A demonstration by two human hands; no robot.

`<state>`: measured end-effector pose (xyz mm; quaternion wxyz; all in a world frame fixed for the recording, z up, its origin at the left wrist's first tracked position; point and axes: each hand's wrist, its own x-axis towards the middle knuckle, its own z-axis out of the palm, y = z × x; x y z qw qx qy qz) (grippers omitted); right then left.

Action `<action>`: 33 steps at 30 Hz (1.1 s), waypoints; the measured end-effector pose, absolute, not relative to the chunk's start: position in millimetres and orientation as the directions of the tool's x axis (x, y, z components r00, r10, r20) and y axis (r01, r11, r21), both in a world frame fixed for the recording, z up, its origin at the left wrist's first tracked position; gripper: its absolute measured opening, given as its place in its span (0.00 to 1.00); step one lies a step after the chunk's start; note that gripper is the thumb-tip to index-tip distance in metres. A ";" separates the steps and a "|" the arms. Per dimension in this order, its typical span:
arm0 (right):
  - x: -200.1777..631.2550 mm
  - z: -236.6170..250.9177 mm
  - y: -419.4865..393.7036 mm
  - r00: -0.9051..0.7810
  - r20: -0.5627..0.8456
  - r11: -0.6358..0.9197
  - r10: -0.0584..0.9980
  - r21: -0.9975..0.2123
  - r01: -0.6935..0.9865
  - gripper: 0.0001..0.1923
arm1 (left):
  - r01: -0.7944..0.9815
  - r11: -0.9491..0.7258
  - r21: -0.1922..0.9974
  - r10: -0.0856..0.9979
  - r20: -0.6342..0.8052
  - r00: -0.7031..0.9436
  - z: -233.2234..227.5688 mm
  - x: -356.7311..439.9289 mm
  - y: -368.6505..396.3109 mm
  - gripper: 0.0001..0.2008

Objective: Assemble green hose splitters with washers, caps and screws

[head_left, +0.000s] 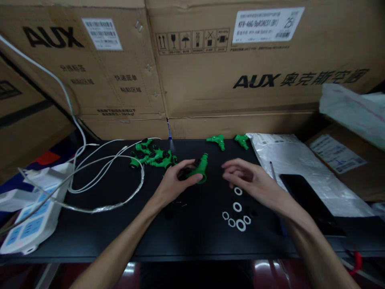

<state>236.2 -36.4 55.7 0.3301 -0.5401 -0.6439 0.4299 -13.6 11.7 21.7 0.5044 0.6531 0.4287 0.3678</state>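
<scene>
My left hand [173,181] is closed around a green plastic hose splitter [202,165] with a black part, held above the dark table. One narrow end points up and away, and a wide round opening faces me. To its right, my right hand [254,178] hovers with curled fingers and thumb close together; whatever they may pinch is too small or hidden to make out. Below that hand lie several white ring washers [237,207], with small dark pieces among them. Left of my left hand rests a pile of green splitters with black parts [155,155].
Two green fittings [218,140] lie at the back. On the right are a silvery bag [276,150], a pen [272,170] and a black phone [309,202]. White cables [102,209] loop beside a power strip [33,224] on the left. Cardboard boxes [195,92] wall the back.
</scene>
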 end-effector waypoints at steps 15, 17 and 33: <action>263.8 -23.6 -90.5 -0.141 0.179 0.218 0.974 -0.546 0.809 0.04 | -0.215 0.254 0.943 0.845 -0.108 0.524 24.1 -5.8 5.4 0.31; 259.7 -20.5 -91.9 -0.137 0.180 0.218 0.974 -0.584 0.782 0.02 | -0.236 0.267 0.934 0.851 -0.113 0.512 24.4 -6.4 6.5 0.31; 200.4 50.4 12.6 -0.194 0.515 0.550 0.835 -0.781 0.294 0.13 | -0.338 0.355 0.872 0.857 -0.159 0.490 2.5 3.2 23.4 0.38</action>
